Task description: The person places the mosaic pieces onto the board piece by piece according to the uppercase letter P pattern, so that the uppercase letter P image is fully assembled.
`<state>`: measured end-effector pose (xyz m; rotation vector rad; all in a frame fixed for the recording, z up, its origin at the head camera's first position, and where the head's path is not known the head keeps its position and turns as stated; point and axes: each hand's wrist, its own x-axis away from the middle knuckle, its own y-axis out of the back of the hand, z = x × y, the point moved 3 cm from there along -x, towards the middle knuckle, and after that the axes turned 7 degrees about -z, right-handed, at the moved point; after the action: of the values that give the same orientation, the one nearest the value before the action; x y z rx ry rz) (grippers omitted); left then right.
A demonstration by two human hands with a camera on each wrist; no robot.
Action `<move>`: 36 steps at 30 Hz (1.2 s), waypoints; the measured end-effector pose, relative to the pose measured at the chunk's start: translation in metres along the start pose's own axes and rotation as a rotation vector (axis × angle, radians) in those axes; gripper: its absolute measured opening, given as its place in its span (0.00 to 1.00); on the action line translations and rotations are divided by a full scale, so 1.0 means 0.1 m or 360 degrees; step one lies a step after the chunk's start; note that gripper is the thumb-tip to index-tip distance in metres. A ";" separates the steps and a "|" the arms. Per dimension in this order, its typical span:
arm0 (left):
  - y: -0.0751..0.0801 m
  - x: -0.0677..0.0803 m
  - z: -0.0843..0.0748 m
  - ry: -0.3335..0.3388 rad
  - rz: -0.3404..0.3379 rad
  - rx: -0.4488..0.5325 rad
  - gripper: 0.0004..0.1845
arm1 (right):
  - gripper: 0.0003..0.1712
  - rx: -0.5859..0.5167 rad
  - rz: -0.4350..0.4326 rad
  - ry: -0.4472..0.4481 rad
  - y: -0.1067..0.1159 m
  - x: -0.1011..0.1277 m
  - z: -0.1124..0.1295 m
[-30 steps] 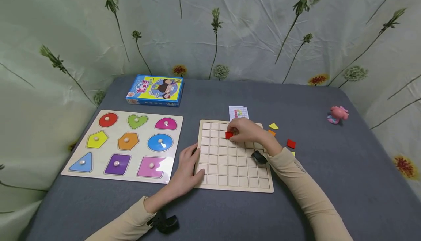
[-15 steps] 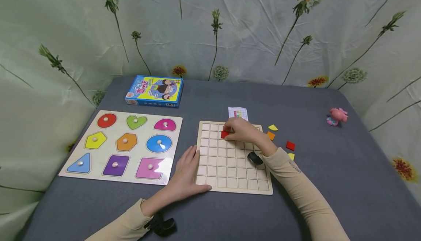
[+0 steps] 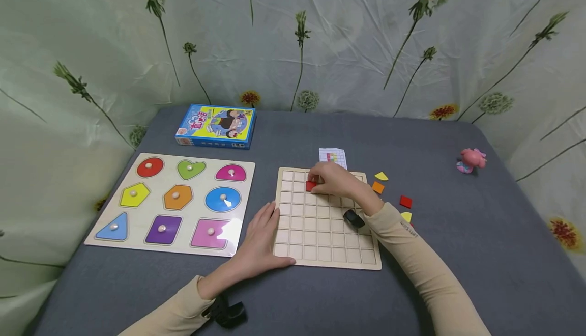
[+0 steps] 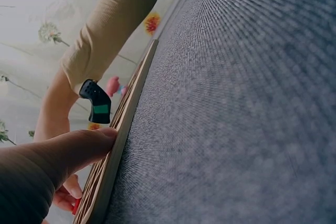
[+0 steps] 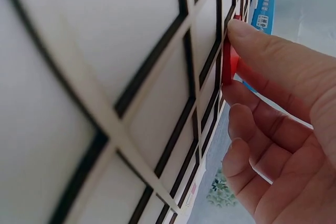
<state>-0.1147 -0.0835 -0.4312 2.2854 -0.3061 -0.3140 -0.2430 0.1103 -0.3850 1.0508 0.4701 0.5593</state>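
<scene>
Red tile (image 3: 311,186): a small red square, held against the upper rows of the wooden grid board (image 3: 320,244), about the second row down and third cell from the board's left edge; whether it sits fully in the cell I cannot tell.
Right hand (image 3: 336,180): fingers curled, pinching the red tile at the fingertips (image 5: 247,32); the wrist view shows the tile (image 5: 227,66) edge-on against the grid's ribs.
Left hand (image 3: 261,239): laid flat with straight fingers at the board's near left corner, the thumb (image 4: 79,148) pressed to the board's edge (image 4: 118,145).
Grid board: pale wood, square cells, lying flat on the grey table (image 3: 458,254); every cell in view is bare but the one under the tile.
Loose pieces: a yellow piece (image 3: 381,176), an orange one (image 3: 377,187), a red square (image 3: 405,201) and another yellow one (image 3: 406,217) lie on the table just right of the board.
Pattern card (image 3: 332,156): small, white, with coloured squares, touching the board's far edge.
Shape puzzle (image 3: 176,201): knobbed coloured shapes, left of the grid board.
Blue box (image 3: 215,125): behind the shape puzzle.
Pink toy (image 3: 471,159): far right, well apart.
</scene>
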 end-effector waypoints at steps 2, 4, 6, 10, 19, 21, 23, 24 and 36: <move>0.00 0.00 0.00 0.0003 -0.0005 0.0009 0.60 | 0.10 0.0000 0.0002 0.0008 0.01 0.00 0.01; 0.00 -0.01 0.00 0.0005 -0.0014 0.0018 0.60 | 0.10 -0.0004 0.0005 0.0019 0.01 -0.01 0.01; 0.00 -0.01 0.00 0.0011 -0.0017 0.0022 0.59 | 0.10 -0.0001 0.0012 0.0030 0.01 -0.02 0.02; 0.00 -0.03 0.01 0.0014 -0.0026 0.0017 0.59 | 0.12 -0.0002 0.0028 0.0001 0.03 0.01 0.00; 0.01 -0.04 0.00 0.0024 -0.0031 0.0008 0.59 | 0.12 -0.0015 -0.0072 -0.0041 0.19 0.26 -0.05; 0.01 -0.04 0.00 0.0020 -0.0043 0.0015 0.59 | 0.12 -0.0026 -0.0100 -0.0059 0.24 0.34 -0.06; 0.01 -0.04 0.00 0.0016 -0.0059 0.0019 0.59 | 0.13 -0.0026 -0.0123 -0.0075 0.27 0.41 -0.07; 0.01 -0.03 0.00 0.0017 -0.0065 0.0023 0.59 | 0.13 -0.0024 -0.0134 -0.0087 0.29 0.45 -0.08; 0.00 0.00 0.00 0.0014 -0.0108 0.0016 0.58 | 0.13 -0.0012 -0.0203 -0.0300 0.42 0.88 -0.34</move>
<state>-0.1148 -0.0832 -0.4315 2.3098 -0.2261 -0.3378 -0.2044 0.2053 -0.3700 1.0471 0.3652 0.3449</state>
